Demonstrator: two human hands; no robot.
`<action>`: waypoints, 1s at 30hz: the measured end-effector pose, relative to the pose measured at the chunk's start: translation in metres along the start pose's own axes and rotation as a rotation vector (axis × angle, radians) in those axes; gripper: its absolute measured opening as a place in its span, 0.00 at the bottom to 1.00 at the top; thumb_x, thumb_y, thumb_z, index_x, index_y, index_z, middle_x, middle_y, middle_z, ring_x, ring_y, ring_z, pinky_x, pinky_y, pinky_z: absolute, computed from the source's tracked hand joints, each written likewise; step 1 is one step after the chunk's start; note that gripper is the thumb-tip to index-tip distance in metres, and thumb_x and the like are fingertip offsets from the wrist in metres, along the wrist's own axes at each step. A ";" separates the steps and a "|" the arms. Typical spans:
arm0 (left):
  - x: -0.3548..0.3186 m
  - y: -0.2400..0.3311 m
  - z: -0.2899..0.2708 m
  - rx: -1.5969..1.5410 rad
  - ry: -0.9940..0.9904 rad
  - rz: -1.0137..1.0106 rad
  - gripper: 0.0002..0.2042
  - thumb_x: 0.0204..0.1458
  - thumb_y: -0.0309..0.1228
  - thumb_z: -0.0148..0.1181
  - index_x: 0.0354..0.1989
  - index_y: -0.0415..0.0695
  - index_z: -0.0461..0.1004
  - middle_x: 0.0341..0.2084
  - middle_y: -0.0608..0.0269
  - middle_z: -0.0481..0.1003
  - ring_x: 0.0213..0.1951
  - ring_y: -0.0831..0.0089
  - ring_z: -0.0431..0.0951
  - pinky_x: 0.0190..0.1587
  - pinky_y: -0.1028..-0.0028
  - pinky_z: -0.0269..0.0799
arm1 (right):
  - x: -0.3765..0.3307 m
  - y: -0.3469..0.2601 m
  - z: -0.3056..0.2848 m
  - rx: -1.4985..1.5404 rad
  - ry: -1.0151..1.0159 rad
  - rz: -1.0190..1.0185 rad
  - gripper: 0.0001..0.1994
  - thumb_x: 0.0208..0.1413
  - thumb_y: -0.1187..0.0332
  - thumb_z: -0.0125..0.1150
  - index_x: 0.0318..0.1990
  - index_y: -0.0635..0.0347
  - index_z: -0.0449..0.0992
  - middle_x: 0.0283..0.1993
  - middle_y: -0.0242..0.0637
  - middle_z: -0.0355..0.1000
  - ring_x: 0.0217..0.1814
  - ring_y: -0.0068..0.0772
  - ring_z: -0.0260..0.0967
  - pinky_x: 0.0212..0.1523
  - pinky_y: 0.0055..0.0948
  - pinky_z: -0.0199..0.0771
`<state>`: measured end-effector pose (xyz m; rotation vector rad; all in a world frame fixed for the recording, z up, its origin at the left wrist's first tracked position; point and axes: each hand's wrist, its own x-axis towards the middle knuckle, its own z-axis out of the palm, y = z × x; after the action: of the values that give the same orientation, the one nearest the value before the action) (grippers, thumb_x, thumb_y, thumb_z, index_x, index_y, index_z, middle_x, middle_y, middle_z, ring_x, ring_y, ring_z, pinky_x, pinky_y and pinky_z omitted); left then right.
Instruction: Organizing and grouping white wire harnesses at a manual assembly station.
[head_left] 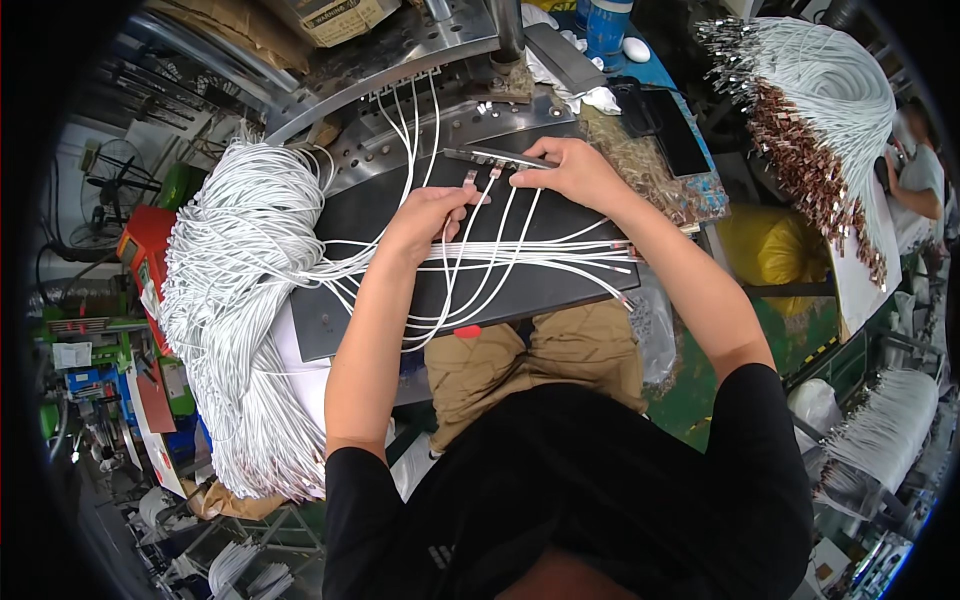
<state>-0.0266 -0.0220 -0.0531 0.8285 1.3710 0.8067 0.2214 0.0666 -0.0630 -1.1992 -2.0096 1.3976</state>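
Observation:
My left hand (432, 215) is closed, thumb and fingers pinching a white cable close to its flat, copper-coloured end (471, 178). My right hand (575, 172) grips the right end of a narrow metal bar (500, 158), held just above a black board (388, 302). Several white cables (508, 222) rise to the bar and loop down toward my lap; one copper-toned connector (495, 172) sits at the bar's near edge. More white cables (530, 250) lie side by side across the board, their tips pointing right. My fingers partly cover the ends.
A large bundle of white cables (235, 250) hangs at the left. Behind the board stands a perforated metal machine frame (400, 60) with cables plugged in. A phone (672, 130) lies at the back right, near a blue container (607, 25). Another cable heap (820, 90) and a person (918, 175) are farther right.

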 end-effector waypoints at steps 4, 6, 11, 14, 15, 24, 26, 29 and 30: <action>0.002 0.003 0.004 0.088 -0.078 -0.041 0.14 0.64 0.37 0.56 0.40 0.38 0.83 0.17 0.76 0.68 0.17 0.85 0.63 0.21 0.79 0.57 | -0.004 0.000 -0.003 -0.024 -0.097 -0.081 0.18 0.51 0.60 0.75 0.43 0.63 0.80 0.33 0.33 0.80 0.32 0.17 0.73 0.35 0.21 0.70; -0.001 0.002 0.013 0.082 -0.024 -0.007 0.15 0.64 0.38 0.56 0.40 0.38 0.83 0.17 0.74 0.70 0.17 0.83 0.65 0.22 0.79 0.60 | -0.005 -0.003 -0.004 -0.036 -0.100 -0.078 0.18 0.51 0.59 0.74 0.43 0.63 0.80 0.33 0.33 0.80 0.32 0.19 0.73 0.35 0.23 0.70; -0.019 0.019 0.019 0.693 0.256 0.155 0.19 0.64 0.44 0.56 0.37 0.38 0.83 0.24 0.62 0.80 0.25 0.73 0.79 0.30 0.73 0.72 | -0.001 -0.015 -0.009 -0.299 -0.053 -0.165 0.17 0.54 0.57 0.71 0.43 0.61 0.80 0.34 0.36 0.79 0.36 0.34 0.75 0.39 0.31 0.72; 0.000 0.012 -0.035 0.670 0.536 0.477 0.23 0.64 0.50 0.54 0.43 0.38 0.81 0.35 0.53 0.83 0.33 0.67 0.83 0.33 0.69 0.74 | 0.030 -0.013 -0.003 -0.472 0.178 -0.430 0.17 0.57 0.56 0.66 0.44 0.61 0.79 0.39 0.41 0.78 0.44 0.45 0.74 0.44 0.37 0.72; 0.012 0.014 -0.041 0.670 0.537 0.471 0.23 0.64 0.50 0.54 0.43 0.38 0.81 0.35 0.53 0.83 0.33 0.67 0.83 0.33 0.69 0.74 | 0.046 -0.011 -0.001 -0.519 0.395 -0.640 0.17 0.58 0.56 0.63 0.46 0.60 0.79 0.43 0.44 0.77 0.50 0.50 0.72 0.48 0.41 0.72; 0.007 0.037 0.002 -0.107 0.068 0.134 0.25 0.65 0.47 0.55 0.57 0.34 0.70 0.24 0.71 0.69 0.20 0.84 0.60 0.24 0.81 0.54 | 0.275 -0.002 0.002 -0.439 0.564 -0.656 0.15 0.57 0.58 0.62 0.42 0.60 0.77 0.41 0.46 0.75 0.47 0.50 0.71 0.46 0.42 0.71; -0.010 0.025 -0.001 -0.016 0.239 0.123 0.23 0.65 0.45 0.54 0.56 0.36 0.72 0.22 0.73 0.65 0.19 0.86 0.56 0.23 0.82 0.49 | 0.285 -0.020 0.018 -0.230 0.535 -0.681 0.12 0.55 0.59 0.62 0.34 0.59 0.77 0.33 0.41 0.75 0.36 0.41 0.73 0.35 0.40 0.73; -0.060 0.034 -0.016 0.204 0.279 0.302 0.18 0.65 0.44 0.56 0.46 0.39 0.77 0.25 0.70 0.71 0.25 0.85 0.66 0.27 0.81 0.59 | 0.263 -0.046 0.028 -0.171 0.597 -0.848 0.09 0.52 0.63 0.65 0.28 0.57 0.74 0.25 0.36 0.71 0.27 0.34 0.69 0.25 0.39 0.67; -0.086 0.052 -0.017 0.283 0.201 0.355 0.16 0.65 0.42 0.56 0.45 0.40 0.77 0.25 0.71 0.71 0.25 0.85 0.66 0.28 0.81 0.59 | 0.261 -0.048 0.022 -0.176 0.601 -0.848 0.09 0.52 0.63 0.65 0.28 0.57 0.74 0.25 0.36 0.71 0.27 0.34 0.69 0.25 0.39 0.67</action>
<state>-0.0469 -0.0707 0.0335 1.2635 1.5615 1.0035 0.0430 0.2647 -0.0641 -0.5708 -1.8459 0.3933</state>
